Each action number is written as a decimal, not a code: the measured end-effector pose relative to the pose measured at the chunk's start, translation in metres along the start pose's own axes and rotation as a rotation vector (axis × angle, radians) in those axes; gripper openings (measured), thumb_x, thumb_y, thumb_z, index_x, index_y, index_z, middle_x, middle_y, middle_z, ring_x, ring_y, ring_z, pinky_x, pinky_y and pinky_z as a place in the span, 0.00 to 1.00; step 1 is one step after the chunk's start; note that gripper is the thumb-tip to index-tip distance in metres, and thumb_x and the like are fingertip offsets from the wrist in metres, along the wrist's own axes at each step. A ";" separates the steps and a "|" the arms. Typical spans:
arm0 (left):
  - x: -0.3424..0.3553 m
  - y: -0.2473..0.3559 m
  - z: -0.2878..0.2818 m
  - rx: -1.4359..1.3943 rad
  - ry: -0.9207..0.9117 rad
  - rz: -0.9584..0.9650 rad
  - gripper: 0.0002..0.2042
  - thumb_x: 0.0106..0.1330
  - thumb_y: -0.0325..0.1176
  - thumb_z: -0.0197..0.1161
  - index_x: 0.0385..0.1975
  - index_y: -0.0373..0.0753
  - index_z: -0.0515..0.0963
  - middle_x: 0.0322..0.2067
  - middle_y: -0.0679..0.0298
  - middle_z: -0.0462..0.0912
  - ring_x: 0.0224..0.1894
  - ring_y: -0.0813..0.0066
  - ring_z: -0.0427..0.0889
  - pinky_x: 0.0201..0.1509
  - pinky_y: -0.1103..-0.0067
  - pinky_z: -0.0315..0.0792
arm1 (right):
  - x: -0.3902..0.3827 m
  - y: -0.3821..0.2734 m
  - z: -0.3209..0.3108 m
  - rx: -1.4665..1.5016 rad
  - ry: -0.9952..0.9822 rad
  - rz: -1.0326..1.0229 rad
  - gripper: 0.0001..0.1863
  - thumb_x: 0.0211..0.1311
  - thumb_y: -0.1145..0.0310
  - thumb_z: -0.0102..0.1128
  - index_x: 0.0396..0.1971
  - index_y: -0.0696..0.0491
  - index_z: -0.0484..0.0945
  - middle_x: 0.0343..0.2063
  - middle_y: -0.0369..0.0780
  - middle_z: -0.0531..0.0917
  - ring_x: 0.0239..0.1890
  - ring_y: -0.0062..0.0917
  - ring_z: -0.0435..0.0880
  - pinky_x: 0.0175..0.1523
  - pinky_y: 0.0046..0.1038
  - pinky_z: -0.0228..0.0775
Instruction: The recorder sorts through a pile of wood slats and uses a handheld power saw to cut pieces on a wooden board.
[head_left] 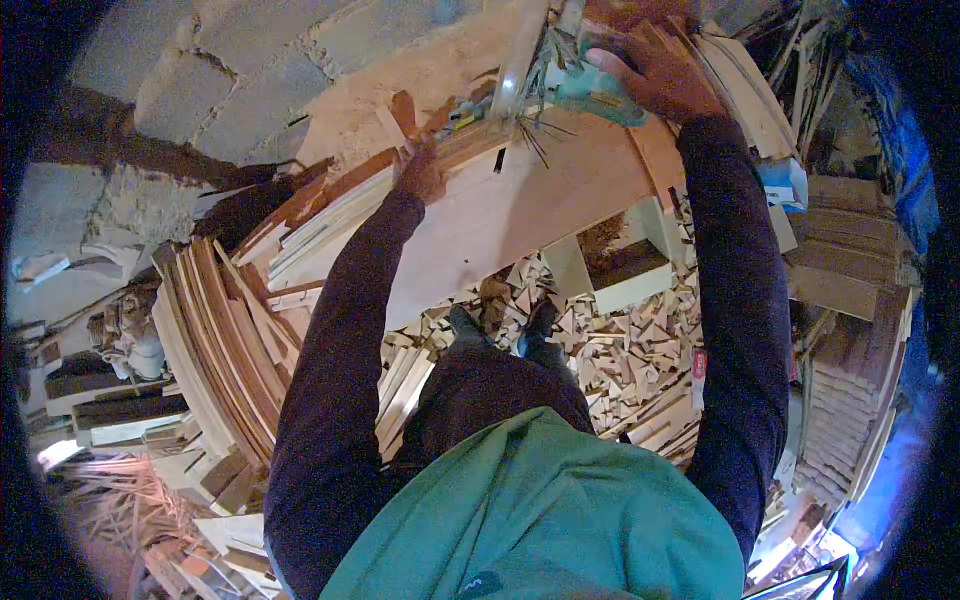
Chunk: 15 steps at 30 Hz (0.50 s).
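My left hand (423,172) grips thin wooden strips (470,140) lying along the back edge of a pale wooden board (520,200). Upper right, my right hand (660,85) is spread with its thumb apart, resting on or beside a teal tool or machine (590,100); whether it touches it firmly is unclear, and its fingertips are partly lost against brown wood. A clear upright strip (510,85) and some thin dark slivers stand between the hands. Long stacked strips (200,340) lie to the left of the board.
A concrete block wall (250,80) rises behind. Below the board are an open pale box (630,285) and many small offcuts (630,365) around my feet. Piles of planks (840,380) line the right side, beside blue sheeting (905,200). More scrap wood (130,500) lies lower left.
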<state>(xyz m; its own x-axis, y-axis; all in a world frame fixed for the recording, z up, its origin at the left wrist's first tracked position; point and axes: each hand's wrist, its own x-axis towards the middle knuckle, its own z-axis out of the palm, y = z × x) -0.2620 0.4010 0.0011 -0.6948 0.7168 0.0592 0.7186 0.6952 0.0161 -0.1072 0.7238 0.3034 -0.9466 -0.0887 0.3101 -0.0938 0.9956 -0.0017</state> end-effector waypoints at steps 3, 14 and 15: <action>0.002 -0.004 0.015 0.013 0.032 0.007 0.43 0.54 0.44 0.65 0.64 0.27 0.51 0.50 0.35 0.66 0.52 0.39 0.69 0.55 0.51 0.65 | -0.003 0.002 0.007 -0.017 0.131 -0.082 0.27 0.67 0.44 0.48 0.57 0.46 0.74 0.53 0.48 0.74 0.57 0.44 0.69 0.65 0.40 0.57; 0.005 -0.009 0.022 0.005 0.090 0.084 0.47 0.54 0.47 0.67 0.65 0.26 0.49 0.52 0.33 0.64 0.53 0.39 0.68 0.54 0.51 0.65 | -0.004 0.010 0.012 0.083 -0.072 0.099 0.27 0.68 0.45 0.48 0.59 0.45 0.72 0.56 0.47 0.73 0.60 0.42 0.70 0.65 0.38 0.59; 0.005 -0.008 0.020 -0.005 0.103 0.097 0.47 0.54 0.48 0.67 0.65 0.26 0.48 0.53 0.32 0.64 0.53 0.38 0.68 0.54 0.51 0.65 | -0.002 0.010 0.014 0.149 -0.027 0.027 0.27 0.68 0.45 0.49 0.59 0.45 0.72 0.56 0.47 0.73 0.60 0.41 0.70 0.64 0.38 0.59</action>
<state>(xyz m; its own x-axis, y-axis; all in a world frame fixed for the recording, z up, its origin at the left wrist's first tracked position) -0.2717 0.3997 -0.0185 -0.6158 0.7708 0.1629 0.7823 0.6228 0.0105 -0.1102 0.7339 0.2893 -0.9571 -0.0648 0.2824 -0.1111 0.9822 -0.1511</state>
